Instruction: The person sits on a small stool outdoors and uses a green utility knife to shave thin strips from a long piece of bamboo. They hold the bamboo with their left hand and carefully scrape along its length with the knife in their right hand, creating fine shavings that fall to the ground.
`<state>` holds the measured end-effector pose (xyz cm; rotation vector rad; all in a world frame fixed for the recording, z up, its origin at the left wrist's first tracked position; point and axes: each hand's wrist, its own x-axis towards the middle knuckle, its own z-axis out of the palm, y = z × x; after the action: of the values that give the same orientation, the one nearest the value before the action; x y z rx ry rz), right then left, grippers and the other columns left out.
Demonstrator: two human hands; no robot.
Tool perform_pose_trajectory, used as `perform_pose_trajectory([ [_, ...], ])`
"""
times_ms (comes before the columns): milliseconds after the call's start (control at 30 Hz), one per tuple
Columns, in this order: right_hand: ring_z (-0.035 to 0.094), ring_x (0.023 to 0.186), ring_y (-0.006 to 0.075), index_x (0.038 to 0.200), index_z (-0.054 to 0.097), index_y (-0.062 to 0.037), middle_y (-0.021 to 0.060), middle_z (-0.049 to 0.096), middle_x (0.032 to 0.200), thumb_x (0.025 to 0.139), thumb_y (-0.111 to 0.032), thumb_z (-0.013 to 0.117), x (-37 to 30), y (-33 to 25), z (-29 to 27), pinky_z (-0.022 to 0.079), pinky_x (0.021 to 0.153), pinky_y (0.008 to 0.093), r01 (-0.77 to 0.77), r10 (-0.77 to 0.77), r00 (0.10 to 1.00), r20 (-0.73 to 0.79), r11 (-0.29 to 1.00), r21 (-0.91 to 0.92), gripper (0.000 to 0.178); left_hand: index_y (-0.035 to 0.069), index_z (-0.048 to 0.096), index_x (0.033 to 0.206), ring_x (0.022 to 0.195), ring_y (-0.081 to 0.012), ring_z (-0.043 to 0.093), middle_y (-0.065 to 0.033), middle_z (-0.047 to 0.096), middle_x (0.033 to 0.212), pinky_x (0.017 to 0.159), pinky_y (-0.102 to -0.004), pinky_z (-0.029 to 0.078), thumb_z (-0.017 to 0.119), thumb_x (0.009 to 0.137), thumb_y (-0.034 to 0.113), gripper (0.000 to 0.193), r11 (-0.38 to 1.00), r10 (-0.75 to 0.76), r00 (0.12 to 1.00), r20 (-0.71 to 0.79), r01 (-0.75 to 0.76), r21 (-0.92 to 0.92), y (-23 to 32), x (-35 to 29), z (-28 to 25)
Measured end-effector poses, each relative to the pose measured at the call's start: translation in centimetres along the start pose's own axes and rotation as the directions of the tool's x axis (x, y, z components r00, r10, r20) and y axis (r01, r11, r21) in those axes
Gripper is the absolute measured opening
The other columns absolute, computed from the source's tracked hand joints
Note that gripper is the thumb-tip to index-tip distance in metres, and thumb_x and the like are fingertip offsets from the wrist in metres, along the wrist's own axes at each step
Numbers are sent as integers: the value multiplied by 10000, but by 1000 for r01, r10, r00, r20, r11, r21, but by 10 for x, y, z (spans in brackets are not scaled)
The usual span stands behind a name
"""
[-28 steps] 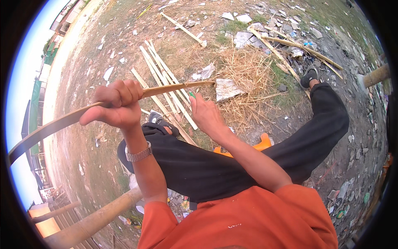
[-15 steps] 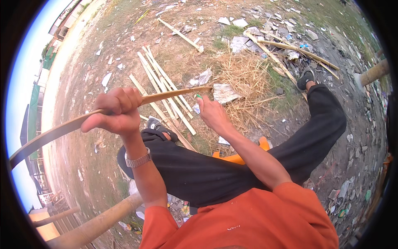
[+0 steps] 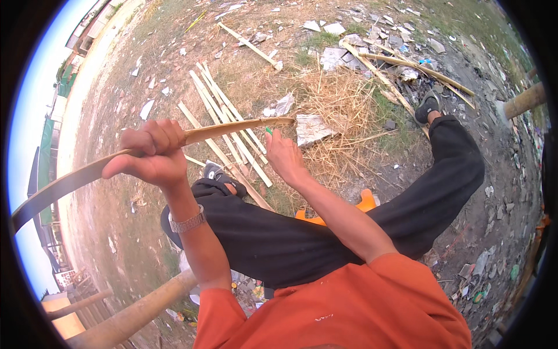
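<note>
My left hand [image 3: 152, 152] is closed in a fist around a long bamboo strip [image 3: 238, 126]. The strip curves from the far left rim, through the fist, to an end right of centre, in front of my body. Close below that end, my right hand [image 3: 283, 156] is closed on a small thing with a green end [image 3: 268, 131]. The fingers hide the rest of that thing, so its kind cannot be made out. Whether it touches the strip is also unclear.
Split bamboo strips [image 3: 216, 107] lie on the ground beyond my left hand. Ahead are straw shavings [image 3: 343, 110] and a pale flat slab [image 3: 314, 129]. Longer bamboo pieces [image 3: 421, 68] rest among rubble. An orange seat [image 3: 366, 200] shows beneath me, and a bamboo pole [image 3: 139, 305] runs at lower left.
Both hands have shifted a little to the left. My right hand and the green-ended thing now sit slightly farther back from the strip's end. The grips look unchanged.
</note>
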<state>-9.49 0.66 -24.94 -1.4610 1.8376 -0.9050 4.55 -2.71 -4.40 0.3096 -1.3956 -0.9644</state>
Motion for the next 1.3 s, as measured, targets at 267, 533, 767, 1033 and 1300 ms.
perform_pose_trajectory([
  [267, 608, 696, 467, 973, 471, -18, 284, 596, 694, 991, -353, 314, 3, 19, 2, 479, 655, 553, -69, 72, 996, 45, 996, -59, 371, 134, 212, 617, 418, -87, 125, 41, 159, 483, 392, -264, 139, 267, 777, 788, 675, 1000, -1, 1000, -3, 1, -4, -3, 1, 3],
  [533, 611, 729, 467, 990, 474, -18, 286, 609, 741, 993, -359, 306, 6, 27, 10, 473, 664, 563, -83, 87, 995, 58, 995, -55, 380, 133, 223, 628, 414, -89, 131, 34, 164, 482, 385, -263, 138, 260, 787, 775, 662, 1000, -2, 1000, -13, 2, 12, -2, 1, 1],
  [767, 621, 769, 452, 992, 482, -17, 278, 617, 769, 991, -339, 317, 23, 27, 15, 490, 689, 538, -116, 126, 989, 76, 987, -114, 362, 131, 224, 625, 413, -91, 119, 32, 158, 480, 381, -265, 135, 260, 788, 776, 666, 1000, -9, 999, -52, 10, 18, -1, -2, -4],
  [1033, 668, 778, 336, 967, 557, -35, 204, 657, 815, 959, -345, 426, 41, 69, 38, 539, 668, 442, -44, 78, 994, 80, 932, -361, 337, 122, 259, 627, 389, -92, 151, 28, 183, 469, 361, -264, 159, 263, 784, 775, 671, 998, -11, 992, -124, 19, 60, 4, 0, -13],
  [1300, 627, 783, 428, 992, 529, 12, 255, 637, 819, 968, -382, 373, 6, 168, 18, 487, 690, 524, -194, 207, 978, 15, 935, -296, 424, 131, 242, 633, 399, -86, 144, 33, 176, 475, 364, -260, 145, 270, 814, 747, 643, 999, 5, 997, -77, -2, 43, 0, -4, -7],
])
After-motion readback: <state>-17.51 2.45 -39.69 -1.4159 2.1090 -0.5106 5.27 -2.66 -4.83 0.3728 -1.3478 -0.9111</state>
